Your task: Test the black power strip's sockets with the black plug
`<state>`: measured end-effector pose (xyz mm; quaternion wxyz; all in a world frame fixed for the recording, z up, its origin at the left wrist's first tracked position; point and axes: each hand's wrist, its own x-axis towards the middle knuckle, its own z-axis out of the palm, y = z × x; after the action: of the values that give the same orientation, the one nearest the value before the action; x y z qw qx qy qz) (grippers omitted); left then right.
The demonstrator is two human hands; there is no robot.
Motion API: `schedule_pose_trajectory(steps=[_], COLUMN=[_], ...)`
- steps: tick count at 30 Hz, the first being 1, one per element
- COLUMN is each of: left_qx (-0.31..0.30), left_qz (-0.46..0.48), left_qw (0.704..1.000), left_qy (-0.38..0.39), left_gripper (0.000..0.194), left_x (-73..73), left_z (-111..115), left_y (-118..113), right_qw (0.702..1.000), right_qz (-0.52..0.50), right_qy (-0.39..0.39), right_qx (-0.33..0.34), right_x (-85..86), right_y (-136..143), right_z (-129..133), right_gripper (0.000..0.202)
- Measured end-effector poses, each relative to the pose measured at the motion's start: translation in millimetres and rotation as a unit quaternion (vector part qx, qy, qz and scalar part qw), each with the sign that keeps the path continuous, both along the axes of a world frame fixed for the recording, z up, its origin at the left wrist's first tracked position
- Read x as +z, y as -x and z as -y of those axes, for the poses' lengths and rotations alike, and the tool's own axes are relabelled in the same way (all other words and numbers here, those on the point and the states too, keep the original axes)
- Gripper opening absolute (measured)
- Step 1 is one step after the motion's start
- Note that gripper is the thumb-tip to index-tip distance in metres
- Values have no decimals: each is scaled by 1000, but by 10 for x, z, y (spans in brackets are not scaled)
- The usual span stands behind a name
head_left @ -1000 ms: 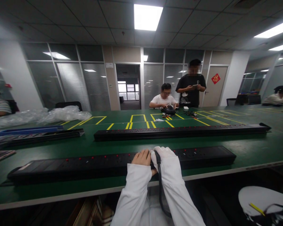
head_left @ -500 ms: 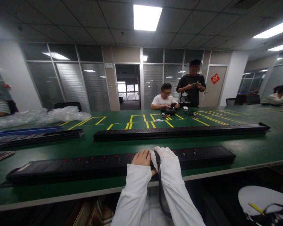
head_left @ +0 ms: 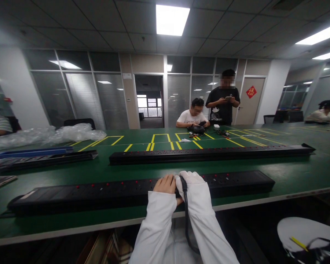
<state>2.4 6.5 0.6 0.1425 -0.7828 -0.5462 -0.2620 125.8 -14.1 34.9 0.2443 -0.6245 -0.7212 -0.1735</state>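
A long black power strip [head_left: 118, 196] with red dots along its top lies across the near side of the green table. My left hand [head_left: 165, 184], bare below a white sleeve, curls over the strip's middle with its thumb on the near side. Right beside it, touching, my right hand [head_left: 191, 179] in a white glove is closed at the end of a thick black cable [head_left: 187, 223]. The cable loops down from this hand toward my lap. Its plug end is hidden under the gloved fingers, against the strip.
A second black power strip [head_left: 209, 154] lies farther back, beyond it yellow tape lines [head_left: 161, 135] on the green table [head_left: 143, 170]. Clear plastic wrap [head_left: 77, 132] and blue and black strips [head_left: 44, 157] are at left. Two people [head_left: 222, 99] are across the table. A white stool [head_left: 305, 229] stands lower right.
Both hands, the cable and the strips stay where they were. Across the table, the seated person's head has shifted slightly to the right.
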Motion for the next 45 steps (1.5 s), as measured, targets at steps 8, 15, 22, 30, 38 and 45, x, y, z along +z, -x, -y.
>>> schedule_pose_trajectory(steps=[8,15,22,30,38,45], left_qx=[1,3,4,5,2,2], left_qz=[-2,0,5,-3,-2,3], left_qw=[1000,1000,1000,1000,1000,1000], left_qy=[8,-1,-3,1,6,1], left_gripper=[66,66,67,68,68,67], left_x=[5,4,-1,7,13,-5], left_z=[-4,4,7,8,3,-2], left_y=[1,-2,-5,-1,-1,0], right_qw=[1000,1000,1000,1000,1000,1000], right_qz=[1,-1,0,1,0,-1], right_qy=[-14,-18,-6,0,-5,-11], right_qx=[-3,-6,2,4,4,-1], right_x=[-6,-6,-6,-5,-13,-28], right_y=[4,21,1,-4,6,18], right_z=[5,10,5,-5,-9,-20], right_gripper=[33,33,33,33,33,33])
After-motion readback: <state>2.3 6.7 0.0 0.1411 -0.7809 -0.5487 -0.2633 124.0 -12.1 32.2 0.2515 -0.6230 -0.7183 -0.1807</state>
